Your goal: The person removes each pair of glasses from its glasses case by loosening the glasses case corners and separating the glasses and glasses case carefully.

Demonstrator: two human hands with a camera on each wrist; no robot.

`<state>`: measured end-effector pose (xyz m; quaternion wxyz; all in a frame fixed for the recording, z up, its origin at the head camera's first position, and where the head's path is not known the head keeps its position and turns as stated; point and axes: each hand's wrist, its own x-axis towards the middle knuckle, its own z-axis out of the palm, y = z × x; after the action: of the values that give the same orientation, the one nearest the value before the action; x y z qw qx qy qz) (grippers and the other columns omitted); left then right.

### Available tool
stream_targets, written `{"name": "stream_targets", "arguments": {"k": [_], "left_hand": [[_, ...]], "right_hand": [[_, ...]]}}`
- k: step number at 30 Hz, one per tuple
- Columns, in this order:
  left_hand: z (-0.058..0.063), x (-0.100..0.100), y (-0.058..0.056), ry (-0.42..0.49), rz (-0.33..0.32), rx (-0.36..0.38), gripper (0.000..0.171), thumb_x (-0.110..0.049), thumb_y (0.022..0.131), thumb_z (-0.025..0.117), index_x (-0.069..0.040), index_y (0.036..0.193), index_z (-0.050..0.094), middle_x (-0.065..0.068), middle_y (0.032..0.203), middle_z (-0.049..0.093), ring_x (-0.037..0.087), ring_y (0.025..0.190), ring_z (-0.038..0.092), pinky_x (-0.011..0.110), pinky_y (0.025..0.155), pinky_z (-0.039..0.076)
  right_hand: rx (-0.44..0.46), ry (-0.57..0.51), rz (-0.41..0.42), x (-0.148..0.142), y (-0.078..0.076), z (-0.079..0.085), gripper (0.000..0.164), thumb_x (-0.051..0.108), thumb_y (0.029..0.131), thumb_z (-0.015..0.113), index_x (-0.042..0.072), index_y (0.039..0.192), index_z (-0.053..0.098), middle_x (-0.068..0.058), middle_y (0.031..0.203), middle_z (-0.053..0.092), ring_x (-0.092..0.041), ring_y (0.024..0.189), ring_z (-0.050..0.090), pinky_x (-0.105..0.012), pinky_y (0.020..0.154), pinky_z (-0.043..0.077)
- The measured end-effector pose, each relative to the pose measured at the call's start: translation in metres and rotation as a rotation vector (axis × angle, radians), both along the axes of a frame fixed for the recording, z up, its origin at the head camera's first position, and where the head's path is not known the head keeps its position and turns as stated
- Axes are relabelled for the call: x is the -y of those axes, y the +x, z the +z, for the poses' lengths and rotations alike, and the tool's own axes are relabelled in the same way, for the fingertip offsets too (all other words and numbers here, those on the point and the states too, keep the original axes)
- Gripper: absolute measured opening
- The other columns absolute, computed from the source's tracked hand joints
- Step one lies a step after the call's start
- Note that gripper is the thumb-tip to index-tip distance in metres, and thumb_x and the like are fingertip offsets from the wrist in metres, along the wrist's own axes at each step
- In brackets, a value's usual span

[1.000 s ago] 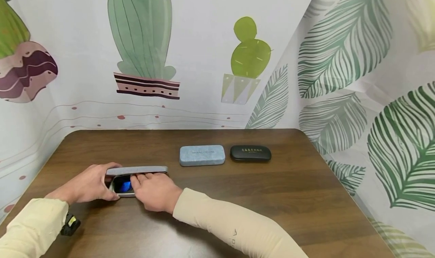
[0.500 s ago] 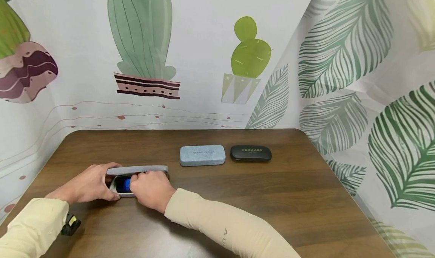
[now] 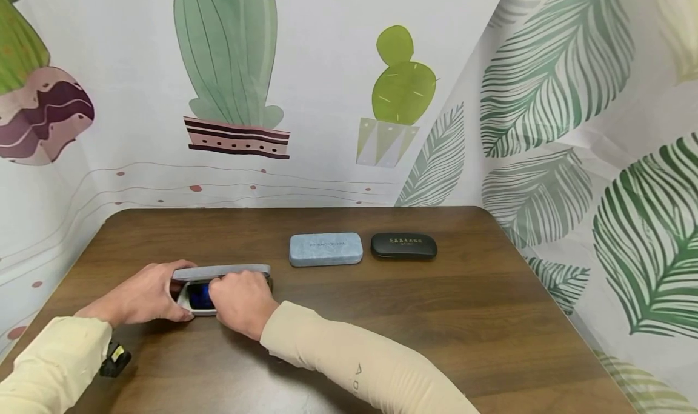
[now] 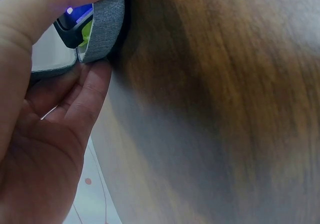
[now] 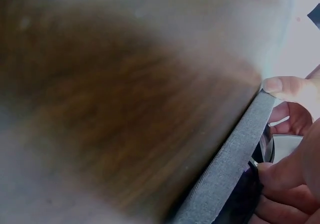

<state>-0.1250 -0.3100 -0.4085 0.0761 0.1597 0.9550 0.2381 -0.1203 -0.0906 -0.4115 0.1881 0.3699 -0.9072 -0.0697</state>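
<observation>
Two cases beyond | left fingers grip grey case | right fingers pinch glasses under lid

The person's left sleeve was pale cream-yellow, loose and creased, ending in a rumpled cuff. Just below that cuff showed a small black block with a yellow patch. The right sleeve was beige, smoother and closer-fitting, marked with thin dark capitals, A and D legible. The left hand and right hand were bare.
</observation>
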Motion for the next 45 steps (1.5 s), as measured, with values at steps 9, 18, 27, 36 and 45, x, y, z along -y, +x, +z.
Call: {"name": "stream_targets", "arguments": {"k": [9, 18, 27, 36, 45], "left_hand": [[0.000, 0.001, 0.001, 0.000, 0.000, -0.015, 0.090, -0.039, 0.060, 0.098, 0.002, 0.130, 0.060, 0.007, 0.110, 0.074, 0.013, 0.091, 0.067, 0.021, 0.073, 0.052], [-0.001, 0.000, 0.001, -0.016, 0.007, -0.029, 0.089, -0.040, 0.060, 0.097, 0.002, 0.129, 0.060, 0.004, 0.104, 0.074, 0.009, 0.086, 0.065, 0.022, 0.072, 0.051], [0.000, 0.000, 0.002, -0.005, 0.004, -0.005, 0.090, -0.041, 0.062, 0.097, 0.002, 0.130, 0.059, 0.004, 0.107, 0.074, 0.011, 0.087, 0.064, 0.021, 0.073, 0.051], [0.001, 0.000, 0.003, -0.020, 0.013, 0.009, 0.092, -0.044, 0.062, 0.097, 0.001, 0.132, 0.058, 0.005, 0.108, 0.072, 0.013, 0.087, 0.061, 0.024, 0.073, 0.050], [0.001, 0.001, 0.002, -0.016, 0.014, 0.001, 0.093, -0.044, 0.060, 0.097, 0.001, 0.131, 0.058, 0.005, 0.108, 0.072, 0.014, 0.089, 0.061, 0.025, 0.075, 0.051]], "right_hand": [[0.005, 0.010, 0.025, -0.002, 0.001, 0.004, 0.011, 0.036, 0.090, 0.075, 0.033, 0.081, 0.070, 0.017, 0.075, 0.072, -0.006, 0.058, 0.065, -0.026, 0.048, 0.051], [0.029, 0.004, 0.057, -0.005, -0.001, 0.008, 0.008, 0.034, 0.091, 0.075, 0.033, 0.083, 0.073, 0.017, 0.074, 0.072, -0.005, 0.059, 0.065, -0.025, 0.050, 0.052], [0.021, -0.012, 0.074, -0.007, 0.000, 0.011, 0.009, 0.032, 0.089, 0.075, 0.032, 0.081, 0.072, 0.017, 0.071, 0.069, -0.005, 0.058, 0.064, -0.025, 0.049, 0.051], [0.025, -0.008, 0.082, -0.009, 0.002, 0.015, 0.004, 0.034, 0.088, 0.077, 0.031, 0.087, 0.074, 0.016, 0.073, 0.071, -0.003, 0.058, 0.063, -0.023, 0.049, 0.050], [0.037, -0.001, 0.074, -0.010, 0.004, 0.021, 0.008, 0.037, 0.087, 0.079, 0.032, 0.092, 0.076, 0.016, 0.077, 0.074, -0.003, 0.059, 0.064, -0.023, 0.050, 0.049]]}}
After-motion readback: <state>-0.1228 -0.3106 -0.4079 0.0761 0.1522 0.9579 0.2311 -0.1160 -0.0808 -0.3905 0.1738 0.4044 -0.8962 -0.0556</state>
